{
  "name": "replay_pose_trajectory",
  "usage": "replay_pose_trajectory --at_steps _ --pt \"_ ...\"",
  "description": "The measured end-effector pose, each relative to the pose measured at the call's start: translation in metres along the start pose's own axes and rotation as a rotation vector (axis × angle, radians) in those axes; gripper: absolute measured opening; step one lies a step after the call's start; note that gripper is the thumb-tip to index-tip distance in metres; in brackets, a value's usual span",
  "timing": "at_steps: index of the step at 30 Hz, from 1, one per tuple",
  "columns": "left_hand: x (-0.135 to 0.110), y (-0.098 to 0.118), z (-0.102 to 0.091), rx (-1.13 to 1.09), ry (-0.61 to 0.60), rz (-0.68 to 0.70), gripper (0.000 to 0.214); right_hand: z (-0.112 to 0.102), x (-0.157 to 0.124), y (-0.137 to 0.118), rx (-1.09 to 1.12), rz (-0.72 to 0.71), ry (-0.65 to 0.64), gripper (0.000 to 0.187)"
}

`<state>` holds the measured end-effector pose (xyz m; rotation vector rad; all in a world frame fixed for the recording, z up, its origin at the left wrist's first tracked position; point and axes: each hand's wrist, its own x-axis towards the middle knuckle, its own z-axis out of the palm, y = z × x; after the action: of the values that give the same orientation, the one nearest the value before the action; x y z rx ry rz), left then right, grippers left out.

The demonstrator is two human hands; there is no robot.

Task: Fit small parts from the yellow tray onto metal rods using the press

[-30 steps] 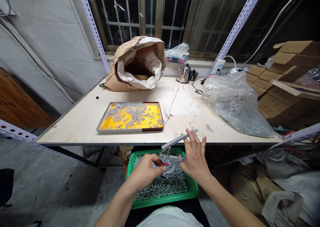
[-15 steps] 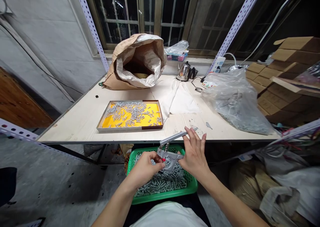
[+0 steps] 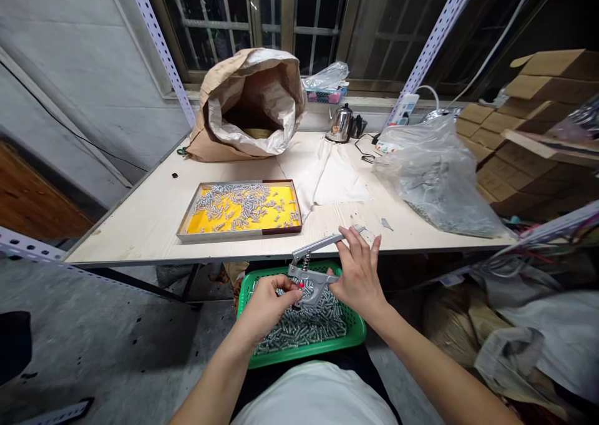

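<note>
My right hand (image 3: 358, 269) is wrapped around a grey metal hand tool (image 3: 314, 281) with two long handles and a coil spring between them near the hinge. The handles stand apart, fingers over the upper one and thumb by the lower. My left hand (image 3: 271, 303) is closed in a pinch at the tool's left end, beside a small red part (image 3: 301, 285). What its fingertips hold is too small to make out. Beneath both hands is a green plastic basket (image 3: 306, 352), filled with many small silvery screw-like metal pieces (image 3: 299, 331).
On the table (image 3: 135, 225) lies a shallow box (image 3: 219, 234) with a yellow bottom and scattered metal pieces. Behind it an open paper sack (image 3: 206, 125) leans over. A kettle (image 3: 340, 125), white cloth (image 3: 337, 181) and clear plastic bag (image 3: 435, 175) are further right. Cardboard boxes (image 3: 519, 156) are stacked at right.
The view has shifted slightly, so the scene sits a little higher and more to the left. Both hands keep nearly the same grip on the tool, its handles still apart.
</note>
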<state>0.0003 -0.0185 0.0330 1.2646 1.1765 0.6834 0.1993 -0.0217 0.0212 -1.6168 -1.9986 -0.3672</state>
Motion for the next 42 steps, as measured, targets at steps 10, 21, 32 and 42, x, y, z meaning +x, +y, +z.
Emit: replay_pose_trajectory --at_steps 10,21,32,42 --pt "0.0 -0.002 -0.002 -0.129 0.059 -0.025 0.021 0.0 0.014 0.003 0.037 -0.102 -0.034 0.033" --pt "0.001 -0.002 -0.006 -0.132 0.246 -0.026 0.056 0.018 0.044 0.019 -0.175 -0.249 -0.406 0.016" --pt "0.004 -0.006 -0.004 -0.201 0.229 -0.07 0.037 0.017 0.047 0.006 -0.196 -0.228 -0.331 0.024" --pt "0.007 -0.018 -0.003 -0.131 0.156 -0.009 0.026 0.013 0.001 0.0 -0.064 -0.096 0.039 0.036"
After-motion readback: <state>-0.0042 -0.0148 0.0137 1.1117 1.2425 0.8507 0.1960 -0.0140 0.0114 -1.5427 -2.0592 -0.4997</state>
